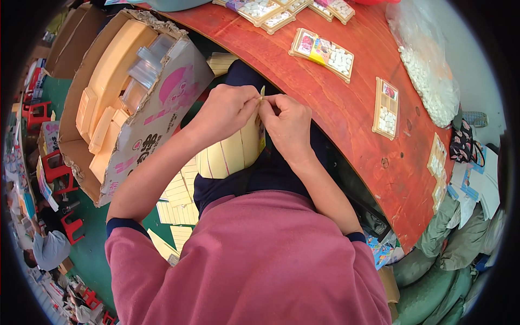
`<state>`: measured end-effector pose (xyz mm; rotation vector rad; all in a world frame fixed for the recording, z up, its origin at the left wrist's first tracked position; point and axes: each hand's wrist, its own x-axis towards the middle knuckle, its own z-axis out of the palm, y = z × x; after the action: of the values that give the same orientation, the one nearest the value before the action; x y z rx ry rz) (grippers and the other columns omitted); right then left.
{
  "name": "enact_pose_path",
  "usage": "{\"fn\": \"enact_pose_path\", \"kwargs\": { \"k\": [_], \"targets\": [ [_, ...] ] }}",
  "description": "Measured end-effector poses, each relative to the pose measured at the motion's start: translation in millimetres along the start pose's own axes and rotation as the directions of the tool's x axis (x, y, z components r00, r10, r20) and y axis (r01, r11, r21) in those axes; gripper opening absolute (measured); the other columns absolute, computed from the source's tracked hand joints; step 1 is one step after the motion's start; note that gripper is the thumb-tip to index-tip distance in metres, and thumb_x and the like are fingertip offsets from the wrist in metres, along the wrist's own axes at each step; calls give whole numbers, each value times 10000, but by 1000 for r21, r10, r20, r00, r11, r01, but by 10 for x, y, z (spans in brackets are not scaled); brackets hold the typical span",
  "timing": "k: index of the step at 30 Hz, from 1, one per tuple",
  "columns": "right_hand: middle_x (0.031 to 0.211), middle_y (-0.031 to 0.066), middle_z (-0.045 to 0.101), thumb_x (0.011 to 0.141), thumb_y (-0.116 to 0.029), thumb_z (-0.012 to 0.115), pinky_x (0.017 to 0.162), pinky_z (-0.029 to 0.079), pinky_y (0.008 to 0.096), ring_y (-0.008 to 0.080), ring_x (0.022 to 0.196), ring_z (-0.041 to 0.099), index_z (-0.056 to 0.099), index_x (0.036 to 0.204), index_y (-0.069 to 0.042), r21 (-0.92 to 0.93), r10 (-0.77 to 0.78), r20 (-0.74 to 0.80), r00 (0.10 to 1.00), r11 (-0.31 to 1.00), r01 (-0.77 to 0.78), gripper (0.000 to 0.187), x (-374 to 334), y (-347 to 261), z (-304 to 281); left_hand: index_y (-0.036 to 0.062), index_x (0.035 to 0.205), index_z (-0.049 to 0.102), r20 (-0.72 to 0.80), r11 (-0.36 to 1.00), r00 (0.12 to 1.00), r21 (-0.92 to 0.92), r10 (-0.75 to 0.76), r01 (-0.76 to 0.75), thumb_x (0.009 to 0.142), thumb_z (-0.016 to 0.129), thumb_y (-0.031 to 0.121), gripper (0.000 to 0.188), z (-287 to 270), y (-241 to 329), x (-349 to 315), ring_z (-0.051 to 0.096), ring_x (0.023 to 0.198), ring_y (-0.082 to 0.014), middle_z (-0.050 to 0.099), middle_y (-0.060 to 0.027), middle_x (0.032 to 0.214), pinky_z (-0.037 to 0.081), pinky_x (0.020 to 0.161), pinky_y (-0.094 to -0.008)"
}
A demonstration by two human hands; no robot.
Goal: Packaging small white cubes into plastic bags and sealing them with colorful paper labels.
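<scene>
My left hand (227,112) and my right hand (287,123) meet above my lap near the table edge. Both are closed, fingertips pinched together at the upper edge of a pale yellow card sheet (230,154). The sheet is curved, is marked with lengthwise lines and lies across my thighs. A thin yellow tip stands up between the two pinches. Part of the sheet's printed side shows below my right hand. Whether it is one sheet or a stack I cannot tell.
A red wooden table (346,108) curves ahead and right, bearing trays (325,53) of white pieces and a clear bag (428,76) of more. A cardboard box (135,143) with cream plastic trays (116,65) stands left. Yellow card sheets (181,195) lie below; red stools (57,170) stand farther left.
</scene>
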<state>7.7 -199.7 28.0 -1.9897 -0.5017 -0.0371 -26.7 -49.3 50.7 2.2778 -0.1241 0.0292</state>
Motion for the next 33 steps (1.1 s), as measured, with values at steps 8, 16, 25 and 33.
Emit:
{"fn": "enact_pose_path", "kwargs": {
  "k": [8,16,25,33],
  "targets": [
    [688,111,650,793,-53,579,563,505,265,148,589,628,639,767,44,249,253,113,961,929,-274,116,-2,62,-67,-18,876,593,3,994,1000,-109,-9,9,863,543,76,107,-5,43,-40,559,575,-158,582,-133,661,451,558,-295],
    [912,113,663,881,-20,537,656,542,227,134,763,650,636,963,46,453,314,286,905,788,-416,144,-58,145,-146,-26,854,619,93,878,970,-412,-225,243,847,555,147,184,-42,-158,-9,533,632,-68,592,-43,669,438,594,-250],
    [1078,117,623,650,-10,677,780,536,343,278,923,631,661,916,-45,-64,-707,11,707,705,707,269,153,221,-236,23,880,621,274,592,935,-724,-227,356,889,572,176,161,-146,-167,-27,526,704,-22,593,34,777,429,642,-199],
    [896,70,625,911,-92,555,705,487,278,149,815,591,590,911,-18,56,-120,-235,964,989,137,83,-90,322,-1264,46,960,576,-353,874,935,463,27,150,919,515,157,134,-680,-713,-953,618,711,-266,623,-129,809,476,609,-358]
  ]
}}
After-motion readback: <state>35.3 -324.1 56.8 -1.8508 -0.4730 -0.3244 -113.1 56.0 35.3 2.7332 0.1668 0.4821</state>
